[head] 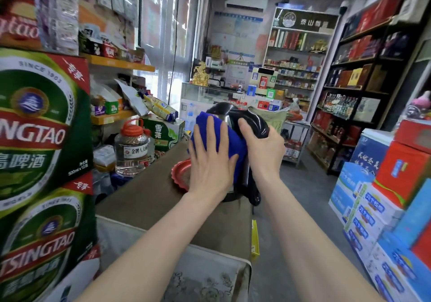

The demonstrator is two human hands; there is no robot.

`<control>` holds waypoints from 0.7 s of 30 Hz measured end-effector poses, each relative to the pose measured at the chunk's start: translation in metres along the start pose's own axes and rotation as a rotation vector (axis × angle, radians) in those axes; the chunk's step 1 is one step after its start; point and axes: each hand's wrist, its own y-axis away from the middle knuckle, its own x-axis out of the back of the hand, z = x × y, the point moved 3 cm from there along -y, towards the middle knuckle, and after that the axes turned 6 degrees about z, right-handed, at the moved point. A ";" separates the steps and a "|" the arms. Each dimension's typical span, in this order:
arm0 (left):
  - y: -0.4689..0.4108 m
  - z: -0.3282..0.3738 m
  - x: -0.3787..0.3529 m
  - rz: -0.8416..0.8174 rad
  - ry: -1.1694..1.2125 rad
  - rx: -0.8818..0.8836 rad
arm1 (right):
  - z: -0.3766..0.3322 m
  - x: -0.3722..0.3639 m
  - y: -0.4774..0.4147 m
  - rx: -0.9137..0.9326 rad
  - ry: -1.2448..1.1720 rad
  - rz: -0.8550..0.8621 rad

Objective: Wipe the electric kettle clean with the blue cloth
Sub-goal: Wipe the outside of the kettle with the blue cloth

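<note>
The electric kettle (225, 111), steel with a black lid and black handle, stands on the brown table (149, 199) in the middle of the head view. A blue cloth (235, 145) covers its left side. My left hand (211, 159) lies flat on the cloth with fingers spread, pressing it against the kettle's body. My right hand (262, 146) is closed around the black handle near its top. Most of the kettle's body is hidden behind the cloth and both hands.
A red plate (180, 171) lies on the table just left of the kettle. A clear jug with a red cap (133, 147) and stacked green beer cartons (42, 138) stand to the left. Blue and red boxes (382, 199) line the aisle on the right.
</note>
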 end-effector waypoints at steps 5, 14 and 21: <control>-0.007 -0.003 0.004 -0.052 0.029 0.072 | -0.001 -0.003 0.013 -0.058 -0.021 0.010; -0.014 -0.020 0.024 0.025 0.204 0.168 | -0.004 0.001 0.022 -0.058 -0.100 -0.007; -0.010 -0.005 0.026 0.071 0.019 0.021 | 0.001 -0.006 0.018 -0.144 -0.227 -0.008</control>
